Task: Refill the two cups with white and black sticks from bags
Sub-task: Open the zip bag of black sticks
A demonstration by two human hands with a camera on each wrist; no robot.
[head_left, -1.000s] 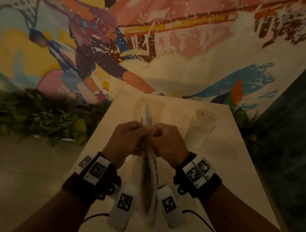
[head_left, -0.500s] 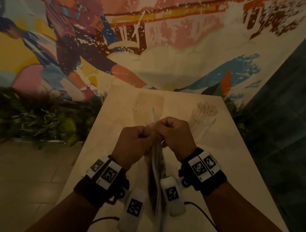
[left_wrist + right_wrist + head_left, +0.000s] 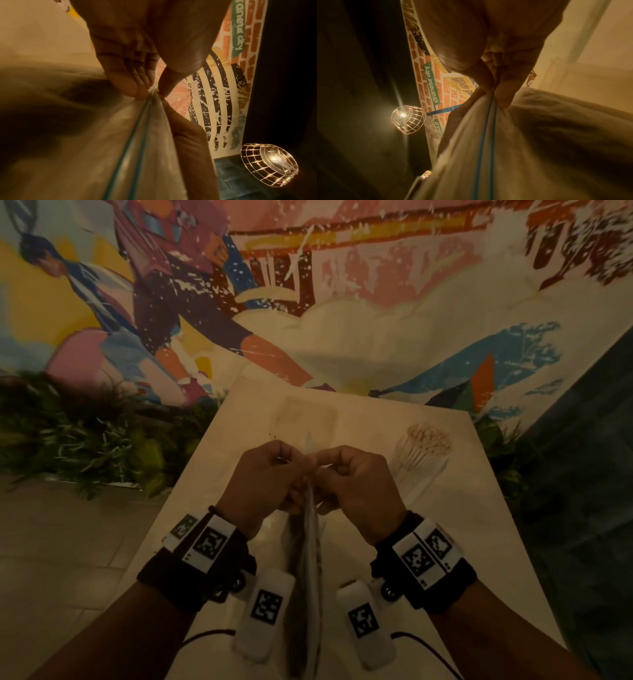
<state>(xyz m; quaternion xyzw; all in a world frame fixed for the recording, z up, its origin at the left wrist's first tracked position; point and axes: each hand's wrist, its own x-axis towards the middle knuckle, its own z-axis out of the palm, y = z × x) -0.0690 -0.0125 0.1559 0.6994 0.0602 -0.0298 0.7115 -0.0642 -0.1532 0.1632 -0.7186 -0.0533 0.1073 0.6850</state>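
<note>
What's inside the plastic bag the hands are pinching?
Something dark shows through the bag, but it is too blurred to name. Its zip strip hides the opening; both hands pinch it.

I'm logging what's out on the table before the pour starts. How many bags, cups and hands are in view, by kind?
Bags: 1, the clear zip bag, pinched at its top by both hands
Cups: 1, the clear cup of white sticks at the table's right
Hands: 2, left hand and right hand
Total: 4. No second cup shows.
</note>
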